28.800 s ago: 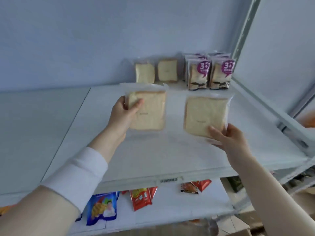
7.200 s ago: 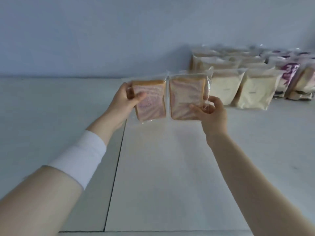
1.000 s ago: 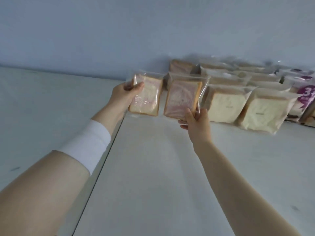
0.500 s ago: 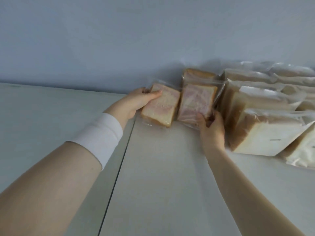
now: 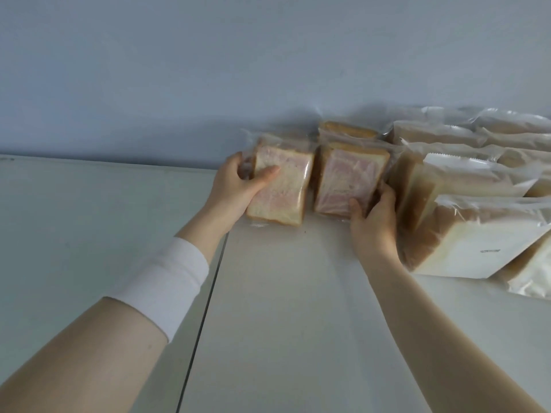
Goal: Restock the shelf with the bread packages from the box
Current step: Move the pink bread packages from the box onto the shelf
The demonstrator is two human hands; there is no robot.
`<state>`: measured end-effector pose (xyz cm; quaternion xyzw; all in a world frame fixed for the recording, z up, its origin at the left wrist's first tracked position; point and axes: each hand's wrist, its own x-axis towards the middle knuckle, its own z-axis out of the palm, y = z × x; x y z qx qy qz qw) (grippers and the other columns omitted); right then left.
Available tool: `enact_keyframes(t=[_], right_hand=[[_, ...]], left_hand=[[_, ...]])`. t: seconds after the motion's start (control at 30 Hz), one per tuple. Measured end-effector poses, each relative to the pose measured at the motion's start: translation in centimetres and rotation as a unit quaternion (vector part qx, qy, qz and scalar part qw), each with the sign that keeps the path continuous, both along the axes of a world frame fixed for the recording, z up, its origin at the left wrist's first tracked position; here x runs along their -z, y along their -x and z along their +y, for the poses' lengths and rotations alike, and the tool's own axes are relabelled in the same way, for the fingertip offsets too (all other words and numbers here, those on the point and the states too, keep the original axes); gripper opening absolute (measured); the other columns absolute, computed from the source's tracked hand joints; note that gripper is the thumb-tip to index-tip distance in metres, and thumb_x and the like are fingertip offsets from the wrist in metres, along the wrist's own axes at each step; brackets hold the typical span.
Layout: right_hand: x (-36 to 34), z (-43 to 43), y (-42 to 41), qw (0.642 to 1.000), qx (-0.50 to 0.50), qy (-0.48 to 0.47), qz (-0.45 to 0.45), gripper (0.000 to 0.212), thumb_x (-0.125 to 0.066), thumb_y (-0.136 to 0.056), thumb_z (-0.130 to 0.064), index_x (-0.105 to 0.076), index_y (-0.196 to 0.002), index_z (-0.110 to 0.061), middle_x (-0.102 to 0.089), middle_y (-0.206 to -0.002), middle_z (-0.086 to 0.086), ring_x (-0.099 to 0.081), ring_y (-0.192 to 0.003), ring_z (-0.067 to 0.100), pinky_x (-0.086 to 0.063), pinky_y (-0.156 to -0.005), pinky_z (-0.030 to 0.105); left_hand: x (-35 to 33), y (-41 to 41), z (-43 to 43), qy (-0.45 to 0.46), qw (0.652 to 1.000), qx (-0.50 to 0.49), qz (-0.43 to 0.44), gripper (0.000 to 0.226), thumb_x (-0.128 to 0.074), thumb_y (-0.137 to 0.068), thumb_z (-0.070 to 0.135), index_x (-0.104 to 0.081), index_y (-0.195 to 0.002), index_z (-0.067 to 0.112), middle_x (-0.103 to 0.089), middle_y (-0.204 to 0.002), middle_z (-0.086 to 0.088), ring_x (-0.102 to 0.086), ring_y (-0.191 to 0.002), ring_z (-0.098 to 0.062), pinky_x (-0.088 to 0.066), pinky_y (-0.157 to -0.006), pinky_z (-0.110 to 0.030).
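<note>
Two upright packages [image 5: 281, 189] [image 5: 348, 178] face forward; left hand [image 5: 235, 187], right hand [image 5: 374, 217] each clamp one.

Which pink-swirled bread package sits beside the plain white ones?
The package in the right hand; the left hand holds the other package, farther left.

Both pink-swirled packages [image 5: 278, 192] down on shelf [image 5: 283, 308]
</note>
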<state>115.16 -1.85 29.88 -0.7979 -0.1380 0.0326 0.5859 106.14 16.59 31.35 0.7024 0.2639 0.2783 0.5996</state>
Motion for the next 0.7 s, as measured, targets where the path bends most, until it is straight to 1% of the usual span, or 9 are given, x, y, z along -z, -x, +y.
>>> enact_keyframes(t=[0.03, 0.13, 0.2, 0.27, 0.33, 0.43, 0.5, 0.57, 0.7], right_hand=[[0.0, 0.1, -0.1, 1.0, 0.001, 0.0, -0.002, 0.049, -0.05, -0.091, -0.004, -0.032, -0.137, -0.006, -0.049, -0.131, 0.007, -0.039, -0.102, 0.006, -0.022, -0.065, -0.009], [0.1, 0.6, -0.3, 1.0, 0.008, -0.001, 0.002, 0.05, -0.05, -0.092, -0.006, -0.031, -0.138, -0.007, -0.047, -0.133, 0.007, -0.04, -0.106, 0.007, -0.022, -0.072, -0.004], [0.2, 1.0, -0.5, 1.0, 0.011, 0.007, 0.004, 0.053, -0.049, -0.091, -0.006, -0.027, -0.14, -0.008, -0.042, -0.138, 0.007, -0.042, -0.119, 0.014, -0.023, -0.085, 0.003], [0.5, 1.4, -0.7, 1.0, 0.012, 0.022, -0.002, 0.056, -0.049, -0.091, -0.005, -0.024, -0.141, -0.007, -0.037, -0.141, 0.009, -0.036, -0.13, 0.021, -0.023, -0.101, 0.015], [0.7, 1.8, -0.9, 0.999, 0.018, 0.045, -0.009, 0.06, -0.049, -0.091, -0.006, -0.021, -0.143, -0.007, -0.033, -0.144, 0.012, -0.03, -0.135, 0.024, -0.018, -0.109, 0.022], [0.7, 2.2, -0.7, 0.997, 0.033, 0.072, -0.013, 0.069, -0.05, -0.09, -0.008, -0.009, -0.147, -0.008, -0.021, -0.149, 0.014, -0.019, -0.139, 0.026, -0.009, -0.112, 0.024], [0.5, 2.2, 0.0, 0.996, 0.049, 0.061, -0.032, 0.077, -0.053, -0.088, -0.008, -0.003, -0.146, -0.006, -0.015, -0.151, 0.014, -0.015, -0.141, 0.025, -0.004, -0.111, 0.021], [0.4, 2.2, 1.0, 0.994, 0.069, 0.046, -0.075, 0.077, -0.056, -0.085, -0.005, -0.007, -0.144, -0.001, -0.016, -0.149, 0.016, -0.017, -0.14, 0.026, -0.002, -0.11, 0.018], [0.4, 2.5, 2.8, 0.983, 0.107, 0.08, -0.127, 0.074, -0.052, -0.087, -0.004, -0.007, -0.145, -0.002, -0.012, -0.149, 0.019, -0.011, -0.141, 0.029, 0.003, -0.113, 0.028]], left_hand=[[0.1, 0.0, -0.1, -0.021, 0.999, -0.021, -0.021, 0.033, -0.075, -0.074, 0.025, -0.055, -0.098, 0.016, -0.066, -0.101, -0.006, -0.064, -0.091, -0.015, -0.055, -0.077, -0.033], [0.4, -0.6, -0.4, -0.068, 0.994, -0.053, -0.067, 0.03, -0.073, -0.077, 0.017, -0.047, -0.092, 0.023, -0.059, -0.084, 0.006, -0.057, -0.068, 0.008, -0.048, -0.061, -0.012], [0.7, -1.3, -0.7, -0.078, 0.992, -0.06, -0.076, 0.034, -0.072, -0.078, 0.015, -0.044, -0.096, 0.02, -0.057, -0.086, 0.009, -0.056, -0.066, 0.014, -0.044, -0.058, -0.006], [1.0, -1.9, -0.9, -0.082, 0.992, -0.063, -0.079, 0.039, -0.07, -0.079, 0.014, -0.041, -0.104, 0.016, -0.056, -0.094, 0.006, -0.057, -0.072, 0.013, -0.044, -0.063, -0.005], [1.1, -2.4, -1.1, -0.085, 0.992, -0.058, -0.074, 0.048, -0.069, -0.08, 0.015, -0.037, -0.116, 0.012, -0.055, -0.11, -0.002, -0.058, -0.09, 0.004, -0.047, -0.076, -0.01], [1.0, -2.8, -1.4, -0.102, 0.992, -0.045, -0.059, 0.065, -0.068, -0.081, 0.019, -0.025, -0.131, 0.011, -0.041, -0.135, -0.006, -0.049, -0.122, -0.018, -0.044, -0.101, -0.03], [0.9, -2.7, -1.6, -0.119, 0.99, -0.055, -0.045, 0.068, -0.067, -0.081, 0.025, -0.025, -0.133, 0.012, -0.038, -0.141, -0.006, -0.042, -0.13, -0.019, -0.039, -0.107, -0.037], [0.9, -2.3, -1.9, -0.122, 0.989, -0.072, -0.038, 0.071, -0.066, -0.083, 0.029, -0.024, -0.138, 0.012, -0.034, -0.147, -0.006, -0.035, -0.135, -0.016, -0.032, -0.112, -0.035], [1.1, -1.2, -2.8, -0.131, 0.986, -0.104, -0.015, 0.083, -0.059, -0.087, 0.033, -0.005, -0.147, 0.014, -0.011, -0.157, -0.002, -0.016, -0.142, -0.012, -0.016, -0.117, -0.031]])
